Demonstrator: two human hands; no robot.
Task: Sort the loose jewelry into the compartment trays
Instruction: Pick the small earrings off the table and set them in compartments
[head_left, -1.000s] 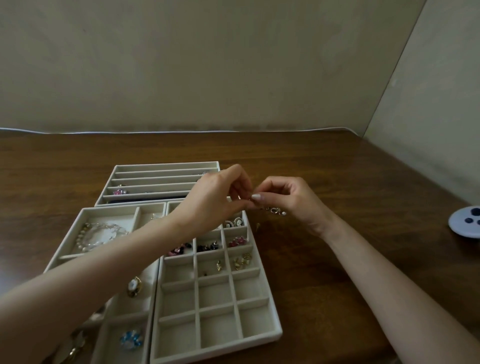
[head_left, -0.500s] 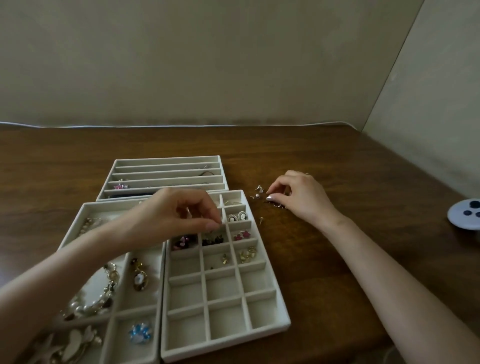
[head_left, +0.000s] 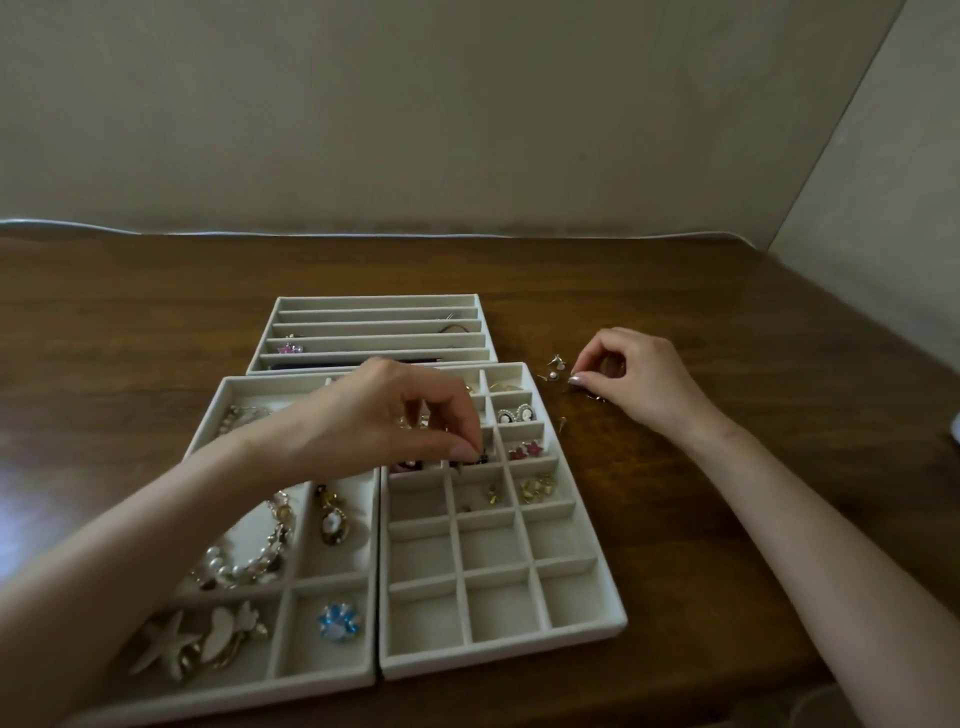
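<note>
My left hand (head_left: 395, 421) hovers over the small-grid tray (head_left: 498, 644), its curled fingertips pinching a tiny dark earring (head_left: 470, 460) at a middle compartment. My right hand (head_left: 631, 376) rests on the table to the right of that tray, fingers curled, pinching a small gold piece (head_left: 592, 396) among loose earrings (head_left: 555, 366). A gold stud (head_left: 562, 423) lies beside the tray. Cameo (head_left: 515, 414), pink (head_left: 524, 450) and gold (head_left: 537, 488) earrings fill right-column cells.
A larger tray (head_left: 228, 691) on the left holds a pearl bracelet (head_left: 244, 564), a cameo pendant (head_left: 332, 522), a blue flower brooch (head_left: 338, 621) and a starfish piece (head_left: 166, 647). A slotted ring tray (head_left: 379, 301) sits behind. Walls close the back and right.
My hands separated from a joined pinch above the tray. The left one dropped to the grid tray's middle cells; the right one lowered onto the table by the loose earrings.
</note>
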